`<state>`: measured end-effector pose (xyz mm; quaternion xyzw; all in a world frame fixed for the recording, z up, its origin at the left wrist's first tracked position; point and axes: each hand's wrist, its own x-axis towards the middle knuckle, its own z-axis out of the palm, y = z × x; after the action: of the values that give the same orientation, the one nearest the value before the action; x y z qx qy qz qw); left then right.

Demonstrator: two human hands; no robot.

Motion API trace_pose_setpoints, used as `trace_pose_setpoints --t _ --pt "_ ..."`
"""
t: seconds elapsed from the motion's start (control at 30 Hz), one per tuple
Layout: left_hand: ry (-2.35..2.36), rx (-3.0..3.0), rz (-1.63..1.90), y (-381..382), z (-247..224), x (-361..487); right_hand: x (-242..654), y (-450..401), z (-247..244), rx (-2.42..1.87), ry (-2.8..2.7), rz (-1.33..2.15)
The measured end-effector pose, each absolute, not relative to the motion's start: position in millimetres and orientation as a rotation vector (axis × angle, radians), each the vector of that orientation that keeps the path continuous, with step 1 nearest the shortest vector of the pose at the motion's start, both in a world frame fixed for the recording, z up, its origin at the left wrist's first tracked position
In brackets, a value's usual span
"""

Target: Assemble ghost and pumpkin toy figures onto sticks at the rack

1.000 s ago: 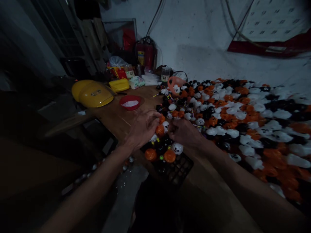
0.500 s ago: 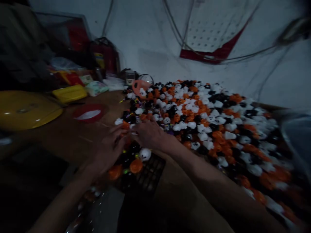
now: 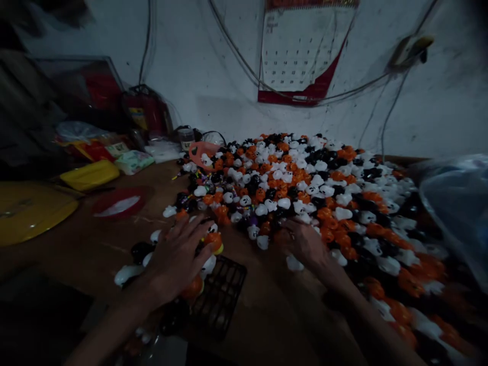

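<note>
My left hand lies over a small cluster of plastic figures, its fingers stretched out and apart. By its fingertips are an orange pumpkin figure with a yellow base and a white ghost figure. A black grid tray rests just right of that hand, partly in shadow. My right hand is at the near edge of the large pile of orange, white and black figures. Its fingers are curled down beside a blurred orange figure; what they hold is hidden. A white figure lies under that wrist.
A red dish with something white, a yellow lid-like round thing and a yellow packet are on the left. A pink basket stands behind the pile. At right is a clear plastic bag; a calendar hangs on the wall.
My hands were close together over the cluster. The right hand has moved right to the pile's edge; the left now spreads over the figures beside the tray. The view has shifted right.
</note>
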<state>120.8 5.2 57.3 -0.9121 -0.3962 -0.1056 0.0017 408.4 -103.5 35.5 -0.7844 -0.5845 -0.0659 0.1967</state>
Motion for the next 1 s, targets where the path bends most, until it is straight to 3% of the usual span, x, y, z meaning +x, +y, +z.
trace_pose_setpoints --t 0.13,0.3,0.37,0.5,0.7,0.83,1.0 --pt "-1.236 -2.767 -0.452 0 74 117 388 -58 41 -2.043 -1.923 -0.298" --pt "-0.981 -2.542 -0.967 -61 97 139 368 11 38 -1.928 -2.121 -0.247" --pt "-0.966 -2.693 -1.039 -87 78 149 362 26 28 -1.923 -2.123 -0.257" --pt "-1.102 -3.006 -0.858 -106 18 168 360 34 14 -1.947 -2.089 -0.265" --pt "-1.701 -3.042 -1.000 -95 -4 198 375 6 31 -1.932 -2.001 -0.249" --pt "-1.767 -3.175 -1.386 -102 8 198 376 -39 43 -1.797 -1.867 -0.158" --pt "-2.424 -3.033 -2.057 -113 17 180 359 -117 31 -1.719 -1.825 -0.001"
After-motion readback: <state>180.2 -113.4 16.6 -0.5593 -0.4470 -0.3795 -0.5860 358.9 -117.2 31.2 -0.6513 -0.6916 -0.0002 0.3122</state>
